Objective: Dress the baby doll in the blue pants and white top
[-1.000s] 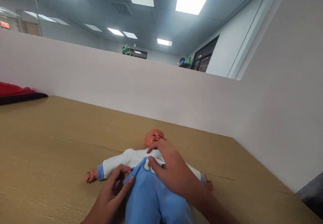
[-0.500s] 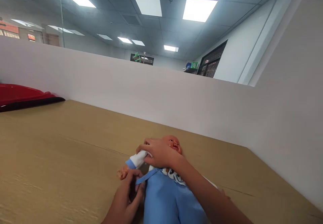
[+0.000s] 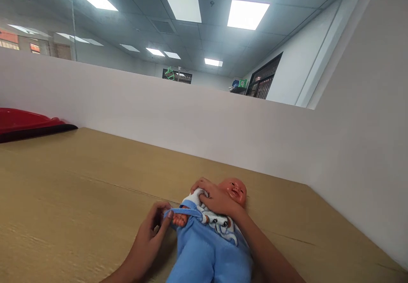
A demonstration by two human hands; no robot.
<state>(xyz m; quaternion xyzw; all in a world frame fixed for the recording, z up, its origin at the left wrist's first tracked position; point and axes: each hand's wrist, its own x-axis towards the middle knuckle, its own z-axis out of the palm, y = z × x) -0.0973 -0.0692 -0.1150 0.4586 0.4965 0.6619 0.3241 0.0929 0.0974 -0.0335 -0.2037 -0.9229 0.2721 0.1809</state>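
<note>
A baby doll (image 3: 234, 189) lies on its back on the wooden tabletop, its head away from me. Its clothes are a white top with an embroidered animal face (image 3: 223, 227) and blue trousers (image 3: 200, 253). My left hand (image 3: 151, 230) pinches the end of a blue strap (image 3: 188, 211), which is stretched over the doll's wrist. Below the strap shows the doll's small hand (image 3: 180, 220). My right hand (image 3: 213, 196) reaches across the doll's chest, its fingers curled round the white-sleeved arm (image 3: 193, 197) near the shoulder.
A low white wall (image 3: 178, 117) with glass above runs along the table's (image 3: 79, 202) far edge and meets another wall at right. At far left lies a red plastic object (image 3: 28, 119) with a dark rim.
The doll's sleeved arm has been bent inward, bringing its hand to the hip under the strap. My left hand has moved up with the strap's end. The doll's head is more exposed.
</note>
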